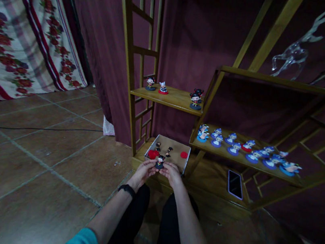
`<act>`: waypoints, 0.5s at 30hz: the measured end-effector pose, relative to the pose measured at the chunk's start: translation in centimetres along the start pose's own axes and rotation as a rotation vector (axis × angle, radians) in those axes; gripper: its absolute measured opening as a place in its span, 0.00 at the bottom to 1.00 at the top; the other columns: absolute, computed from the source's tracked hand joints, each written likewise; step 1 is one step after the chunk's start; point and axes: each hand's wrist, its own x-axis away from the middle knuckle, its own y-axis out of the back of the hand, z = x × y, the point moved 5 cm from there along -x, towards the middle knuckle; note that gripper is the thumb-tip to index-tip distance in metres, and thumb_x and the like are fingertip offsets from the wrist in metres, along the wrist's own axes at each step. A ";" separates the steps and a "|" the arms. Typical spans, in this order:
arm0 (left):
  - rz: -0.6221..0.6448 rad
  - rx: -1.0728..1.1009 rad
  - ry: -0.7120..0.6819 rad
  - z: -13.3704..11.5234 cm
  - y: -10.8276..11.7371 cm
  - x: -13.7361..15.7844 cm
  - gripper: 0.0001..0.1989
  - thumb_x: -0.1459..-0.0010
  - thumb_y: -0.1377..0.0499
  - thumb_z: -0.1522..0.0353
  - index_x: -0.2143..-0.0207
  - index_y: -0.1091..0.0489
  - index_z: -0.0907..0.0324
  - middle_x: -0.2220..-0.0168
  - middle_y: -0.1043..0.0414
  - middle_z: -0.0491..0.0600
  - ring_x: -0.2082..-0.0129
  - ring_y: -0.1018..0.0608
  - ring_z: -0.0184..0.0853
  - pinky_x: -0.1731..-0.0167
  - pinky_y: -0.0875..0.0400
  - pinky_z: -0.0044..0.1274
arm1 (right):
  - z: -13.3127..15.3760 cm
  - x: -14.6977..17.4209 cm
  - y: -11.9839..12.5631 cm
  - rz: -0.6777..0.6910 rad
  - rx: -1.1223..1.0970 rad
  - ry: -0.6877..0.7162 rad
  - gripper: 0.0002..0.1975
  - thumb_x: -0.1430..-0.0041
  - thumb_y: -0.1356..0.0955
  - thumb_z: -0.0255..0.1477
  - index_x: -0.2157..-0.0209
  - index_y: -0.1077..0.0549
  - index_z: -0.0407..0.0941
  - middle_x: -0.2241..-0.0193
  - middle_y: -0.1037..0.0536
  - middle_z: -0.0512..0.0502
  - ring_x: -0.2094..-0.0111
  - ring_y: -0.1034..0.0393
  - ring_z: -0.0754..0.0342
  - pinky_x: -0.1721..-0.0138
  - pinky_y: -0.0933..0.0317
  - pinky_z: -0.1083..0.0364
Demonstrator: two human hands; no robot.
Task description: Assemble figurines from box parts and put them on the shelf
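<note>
Between them, my left hand [144,173] and my right hand [172,173] hold a small black-haired figurine [160,161] upright by its dark base. Fingers of both hands close on the base from either side. Just beyond them an open shallow box [177,145] rests on the lowest shelf. Several small dark-haired figurines [169,151] lie inside it, along with red round pieces [184,155] at the right and more red pieces [152,154] at the left. A black band is around my left wrist.
Above the box, a small shelf [170,98] carries several figurines [196,99]. To its right, a lower shelf [287,174] holds several blue and white figurines [234,148]. A phone [235,184] lies beneath. A clear deer figure [294,56] stands on the upper right shelf.
</note>
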 end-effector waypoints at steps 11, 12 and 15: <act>0.025 -0.047 0.033 -0.1 -0.4 0.4 0.13 0.52 0.41 0.70 0.62 0.33 0.63 0.73 0.27 0.50 0.78 0.25 0.28 0.81 0.34 0.16 | 0.2 0.0 -0.2 0.009 0.013 0.010 0.04 0.54 0.33 0.22 0.72 0.29 0.40 0.77 0.24 0.46 0.79 0.30 0.59 0.77 0.34 0.60; 0.016 -0.053 0.037 0.0 -0.3 0.4 0.12 0.52 0.41 0.70 0.63 0.33 0.62 0.74 0.27 0.50 0.78 0.25 0.28 0.82 0.34 0.16 | 0.1 0.0 -0.2 0.009 0.016 0.007 0.04 0.54 0.33 0.22 0.71 0.29 0.40 0.77 0.24 0.46 0.79 0.30 0.59 0.77 0.34 0.60; -0.001 -0.067 0.030 0.1 -0.1 0.2 0.11 0.53 0.41 0.70 0.65 0.34 0.62 0.75 0.28 0.48 0.80 0.26 0.27 0.84 0.36 0.15 | 0.0 -0.1 -0.3 0.015 0.033 0.002 0.05 0.53 0.33 0.22 0.71 0.29 0.40 0.76 0.24 0.46 0.78 0.30 0.59 0.77 0.34 0.61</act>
